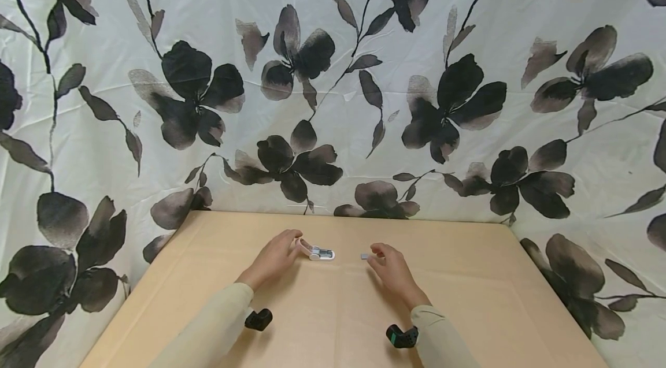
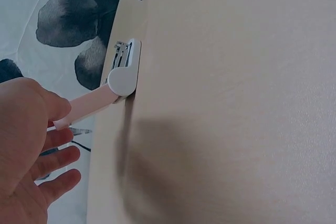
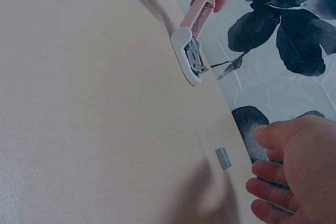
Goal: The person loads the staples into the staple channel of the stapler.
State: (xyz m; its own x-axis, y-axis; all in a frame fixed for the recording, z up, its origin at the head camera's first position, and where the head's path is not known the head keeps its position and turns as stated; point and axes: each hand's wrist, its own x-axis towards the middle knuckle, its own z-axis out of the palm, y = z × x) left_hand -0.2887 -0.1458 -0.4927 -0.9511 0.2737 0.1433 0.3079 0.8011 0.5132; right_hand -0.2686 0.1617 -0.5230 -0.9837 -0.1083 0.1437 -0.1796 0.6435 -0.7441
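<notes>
A small stapler with a pink top arm and a white base [image 1: 322,254] lies on the table, its arm swung far back. In the left wrist view, my left hand [image 2: 26,135] pinches the end of the pink arm [image 2: 86,104] between thumb and fingers. The metal staple channel [image 3: 194,57] is exposed in the right wrist view. To the right of the stapler, a short grey strip of staples [image 3: 223,158] rests on the table. My right hand [image 3: 299,166] hovers beside the strip, apart from it, with fingers relaxed and nothing held.
The tan table [image 1: 333,322] ends at a back edge just beyond the hands. Behind it hangs a white cloth [image 1: 364,108] with dark flower prints. A black wrist camera sits on each forearm, the left one [image 1: 258,319] and the right one [image 1: 402,336].
</notes>
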